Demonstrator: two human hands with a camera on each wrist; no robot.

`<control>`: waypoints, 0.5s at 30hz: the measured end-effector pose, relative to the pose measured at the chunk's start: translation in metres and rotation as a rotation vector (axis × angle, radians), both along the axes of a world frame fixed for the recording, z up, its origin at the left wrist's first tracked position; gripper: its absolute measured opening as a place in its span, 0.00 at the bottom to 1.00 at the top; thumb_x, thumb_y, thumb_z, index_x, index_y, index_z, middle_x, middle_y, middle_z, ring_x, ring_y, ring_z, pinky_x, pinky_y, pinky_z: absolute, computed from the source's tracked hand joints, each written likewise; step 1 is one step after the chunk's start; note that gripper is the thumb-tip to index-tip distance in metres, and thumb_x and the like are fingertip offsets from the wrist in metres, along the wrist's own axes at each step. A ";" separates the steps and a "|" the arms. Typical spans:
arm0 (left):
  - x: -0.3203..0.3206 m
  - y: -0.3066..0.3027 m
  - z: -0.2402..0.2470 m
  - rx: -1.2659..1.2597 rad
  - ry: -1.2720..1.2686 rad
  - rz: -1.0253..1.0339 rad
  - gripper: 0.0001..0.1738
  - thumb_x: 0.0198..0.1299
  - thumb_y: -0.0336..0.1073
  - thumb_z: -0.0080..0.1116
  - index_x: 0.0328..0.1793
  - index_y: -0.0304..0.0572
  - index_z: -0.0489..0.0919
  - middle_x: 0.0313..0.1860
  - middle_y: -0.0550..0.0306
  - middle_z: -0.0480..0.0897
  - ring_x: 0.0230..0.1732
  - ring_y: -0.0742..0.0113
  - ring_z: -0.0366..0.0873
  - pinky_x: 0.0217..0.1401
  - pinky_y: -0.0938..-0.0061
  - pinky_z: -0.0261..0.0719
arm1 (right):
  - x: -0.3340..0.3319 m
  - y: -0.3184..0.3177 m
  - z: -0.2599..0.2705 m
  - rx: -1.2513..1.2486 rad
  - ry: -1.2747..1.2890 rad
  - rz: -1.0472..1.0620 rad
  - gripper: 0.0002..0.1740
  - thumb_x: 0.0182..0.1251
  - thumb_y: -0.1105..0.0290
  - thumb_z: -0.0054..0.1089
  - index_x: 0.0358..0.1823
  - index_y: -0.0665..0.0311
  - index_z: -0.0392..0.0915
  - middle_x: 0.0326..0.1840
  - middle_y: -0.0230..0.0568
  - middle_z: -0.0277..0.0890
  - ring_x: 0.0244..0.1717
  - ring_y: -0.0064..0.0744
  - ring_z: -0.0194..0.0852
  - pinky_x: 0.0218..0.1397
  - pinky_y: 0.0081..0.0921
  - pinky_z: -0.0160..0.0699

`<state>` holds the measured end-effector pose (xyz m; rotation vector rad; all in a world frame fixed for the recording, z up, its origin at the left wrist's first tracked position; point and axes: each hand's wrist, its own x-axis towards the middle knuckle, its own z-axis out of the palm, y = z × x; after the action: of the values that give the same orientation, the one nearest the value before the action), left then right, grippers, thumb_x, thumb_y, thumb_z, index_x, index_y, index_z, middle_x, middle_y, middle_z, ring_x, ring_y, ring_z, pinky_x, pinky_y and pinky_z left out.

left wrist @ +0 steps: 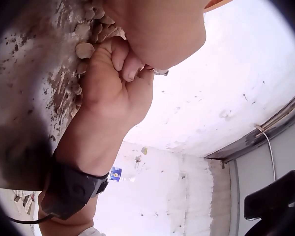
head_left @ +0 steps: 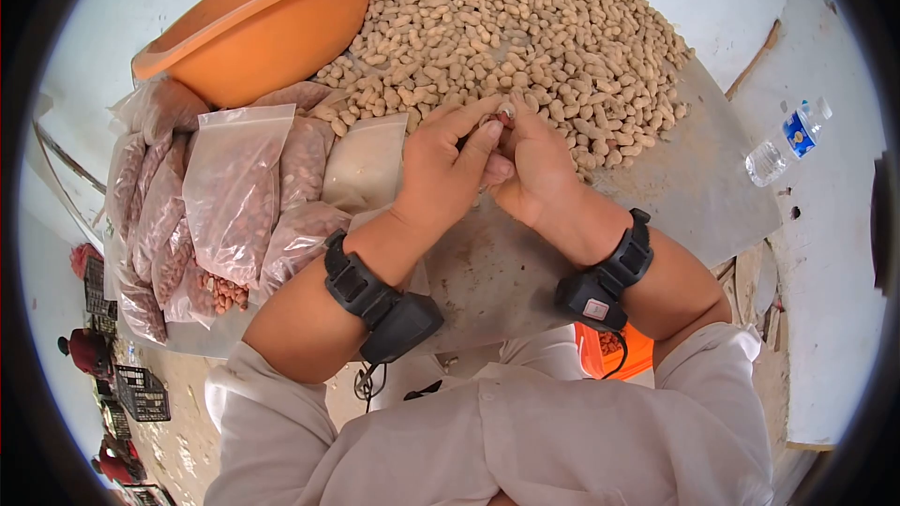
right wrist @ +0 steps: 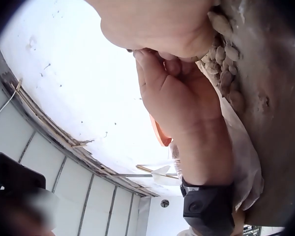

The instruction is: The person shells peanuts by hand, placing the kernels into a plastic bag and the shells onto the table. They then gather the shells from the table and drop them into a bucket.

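Both hands meet over the near edge of the peanut heap (head_left: 525, 37). Between their fingertips is a peanut (head_left: 506, 114), its reddish skin and a pale bit of shell showing. My left hand (head_left: 441, 169) pinches it from the left, thumb laid across the front. My right hand (head_left: 542, 173) pinches it from the other side, fingers curled in. In the left wrist view, a pale sliver of the peanut (left wrist: 161, 72) peeks out beyond the fingers. The hands hide most of it in the right wrist view, where unshelled peanuts (right wrist: 225, 61) lie just beyond.
Clear plastic bags of red kernels (head_left: 234, 192) are piled on the table's left. Behind them a large orange basin (head_left: 272, 28) stands tilted. A water bottle (head_left: 789, 142) is at the right. An orange container (head_left: 637, 353) sits below the grey table (head_left: 497, 272).
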<state>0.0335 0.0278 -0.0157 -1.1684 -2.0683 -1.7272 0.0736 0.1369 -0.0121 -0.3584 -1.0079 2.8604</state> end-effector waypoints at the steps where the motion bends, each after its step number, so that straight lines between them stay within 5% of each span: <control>1: 0.000 -0.001 0.002 -0.012 0.092 0.023 0.15 0.57 0.27 0.53 0.51 0.40 0.79 0.31 0.50 0.78 0.33 0.59 0.77 0.38 0.72 0.74 | -0.001 0.000 0.002 -0.021 -0.025 -0.015 0.17 0.72 0.54 0.39 0.31 0.57 0.66 0.24 0.31 0.62 0.18 0.23 0.54 0.19 0.20 0.56; 10: -0.002 -0.004 0.006 -0.083 0.200 0.019 0.16 0.54 0.25 0.54 0.50 0.40 0.80 0.31 0.49 0.77 0.30 0.59 0.75 0.36 0.72 0.74 | -0.002 0.004 0.000 -0.064 -0.054 -0.023 0.17 0.72 0.53 0.40 0.34 0.59 0.66 0.25 0.31 0.62 0.20 0.22 0.57 0.18 0.18 0.58; 15: -0.001 -0.006 0.007 -0.058 -0.120 -0.012 0.16 0.59 0.28 0.56 0.54 0.37 0.77 0.25 0.64 0.75 0.27 0.78 0.71 0.32 0.85 0.69 | -0.003 -0.001 -0.003 0.092 0.020 0.008 0.16 0.71 0.54 0.43 0.31 0.57 0.68 0.22 0.29 0.61 0.20 0.20 0.57 0.17 0.17 0.55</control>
<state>0.0324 0.0223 -0.0088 -1.1209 -2.1981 -1.7952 0.0707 0.1364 -0.0154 -0.3182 -1.1353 2.8063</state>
